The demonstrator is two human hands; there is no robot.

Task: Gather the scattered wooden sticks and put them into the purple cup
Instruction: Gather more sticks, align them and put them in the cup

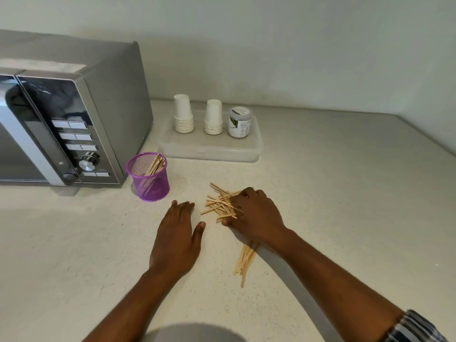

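Note:
A purple mesh cup (149, 177) stands upright on the counter by the microwave, with several wooden sticks leaning inside it. A loose pile of wooden sticks (220, 204) lies to the cup's right. My right hand (255, 214) rests on the pile's right side, fingers curled over the sticks and thumb at the pile's near edge. More sticks (244, 261) lie in a bundle under my right wrist. My left hand (179, 233) lies flat on the counter just left of the pile, palm down, fingers together, thumb apart, holding nothing.
A grey microwave (66, 124) fills the left side, close behind the cup. A clear lidded box (209, 149) at the back carries two stacks of white paper cups (183, 114) and a small jar (239, 122). The white counter (345, 193) meets the wall behind.

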